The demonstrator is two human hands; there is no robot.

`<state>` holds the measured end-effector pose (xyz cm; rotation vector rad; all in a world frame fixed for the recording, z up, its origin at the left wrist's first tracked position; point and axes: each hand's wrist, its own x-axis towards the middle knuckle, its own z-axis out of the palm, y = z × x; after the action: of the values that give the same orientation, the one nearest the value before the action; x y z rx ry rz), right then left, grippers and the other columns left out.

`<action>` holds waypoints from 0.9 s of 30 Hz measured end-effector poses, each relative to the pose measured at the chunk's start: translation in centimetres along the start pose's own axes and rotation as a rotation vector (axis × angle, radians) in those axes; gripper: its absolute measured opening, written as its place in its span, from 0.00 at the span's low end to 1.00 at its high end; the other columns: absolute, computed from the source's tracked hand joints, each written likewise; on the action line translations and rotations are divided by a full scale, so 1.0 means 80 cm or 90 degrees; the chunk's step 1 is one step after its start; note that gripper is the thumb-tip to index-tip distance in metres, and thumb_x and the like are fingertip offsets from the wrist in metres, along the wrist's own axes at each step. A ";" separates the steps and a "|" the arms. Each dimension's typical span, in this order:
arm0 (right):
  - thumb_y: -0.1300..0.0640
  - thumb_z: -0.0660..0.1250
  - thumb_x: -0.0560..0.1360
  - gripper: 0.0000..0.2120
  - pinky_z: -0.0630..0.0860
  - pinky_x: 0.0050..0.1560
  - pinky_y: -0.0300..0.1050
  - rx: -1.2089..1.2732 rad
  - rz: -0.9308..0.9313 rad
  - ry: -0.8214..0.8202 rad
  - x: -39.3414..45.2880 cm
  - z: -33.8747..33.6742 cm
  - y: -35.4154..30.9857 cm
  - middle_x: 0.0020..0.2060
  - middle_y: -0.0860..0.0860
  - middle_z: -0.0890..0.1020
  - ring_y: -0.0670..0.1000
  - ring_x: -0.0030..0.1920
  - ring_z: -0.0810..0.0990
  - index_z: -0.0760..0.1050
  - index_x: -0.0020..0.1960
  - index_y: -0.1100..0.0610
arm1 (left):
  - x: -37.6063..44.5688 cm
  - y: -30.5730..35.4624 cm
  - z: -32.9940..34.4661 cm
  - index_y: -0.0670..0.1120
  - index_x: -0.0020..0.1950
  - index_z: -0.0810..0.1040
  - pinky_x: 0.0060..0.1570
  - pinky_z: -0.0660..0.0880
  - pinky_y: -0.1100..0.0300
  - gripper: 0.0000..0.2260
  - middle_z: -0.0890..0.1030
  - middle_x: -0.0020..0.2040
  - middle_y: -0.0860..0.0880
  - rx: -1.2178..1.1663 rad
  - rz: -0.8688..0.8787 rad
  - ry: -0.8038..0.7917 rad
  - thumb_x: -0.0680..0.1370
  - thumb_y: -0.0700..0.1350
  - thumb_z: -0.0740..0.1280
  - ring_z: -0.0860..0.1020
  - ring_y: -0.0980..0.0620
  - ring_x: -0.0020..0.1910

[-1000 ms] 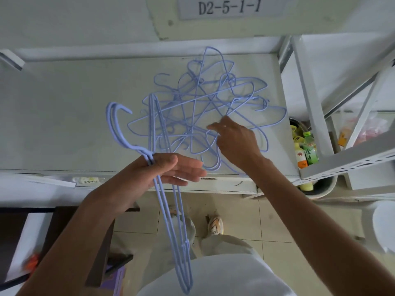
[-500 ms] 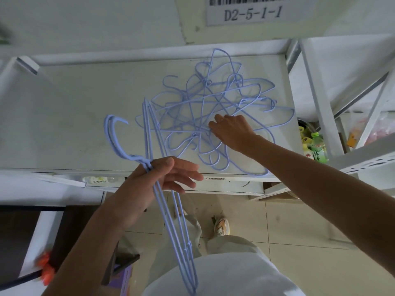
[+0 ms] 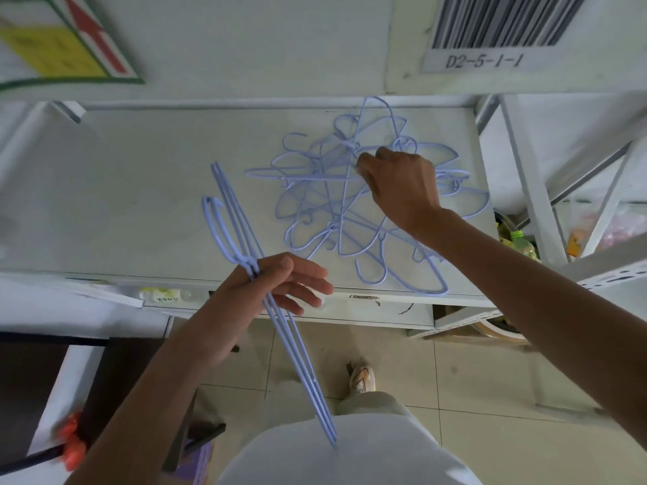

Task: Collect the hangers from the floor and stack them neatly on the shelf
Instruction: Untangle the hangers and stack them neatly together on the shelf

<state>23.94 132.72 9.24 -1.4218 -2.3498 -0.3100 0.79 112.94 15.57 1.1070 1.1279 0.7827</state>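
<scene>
A tangled pile of light blue wire hangers (image 3: 336, 211) lies on the right half of the pale shelf (image 3: 140, 190). My right hand (image 3: 399, 183) reaches into the upper part of the pile and its curled fingers pinch a hanger wire there. My left hand (image 3: 276, 285) is over the shelf's front edge and grips a small bundle of aligned blue hangers (image 3: 290, 334) at their necks. The bundle's hooks point up and left over the shelf, and its bodies hang down toward my lap.
A white rack upright (image 3: 528, 180) borders the shelf on the right, with a bin of bottles (image 3: 518, 239) below it. A barcode label (image 3: 490, 33) is on the wall above. Tiled floor (image 3: 490, 372) and my shoe (image 3: 362, 378) lie below. A dark table (image 3: 31, 372) stands at lower left.
My right hand has moved farther up into the tangled pile and closed on a wire. My left hand keeps the bundle about where it was. The view has tilted up slightly.
</scene>
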 end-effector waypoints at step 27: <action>0.52 0.50 0.84 0.20 0.73 0.27 0.50 0.145 0.138 -0.145 -0.184 -0.141 -0.288 0.35 0.50 0.82 0.60 0.31 0.80 0.71 0.72 0.52 | -0.028 -0.056 -0.015 0.50 0.80 0.67 0.75 0.66 0.45 0.30 0.72 0.77 0.50 -0.062 -0.001 -0.164 0.82 0.64 0.58 0.73 0.49 0.74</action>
<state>11.99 105.98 13.32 -1.6487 -2.2837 0.1827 -1.16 109.90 11.89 1.0901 0.8656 0.6649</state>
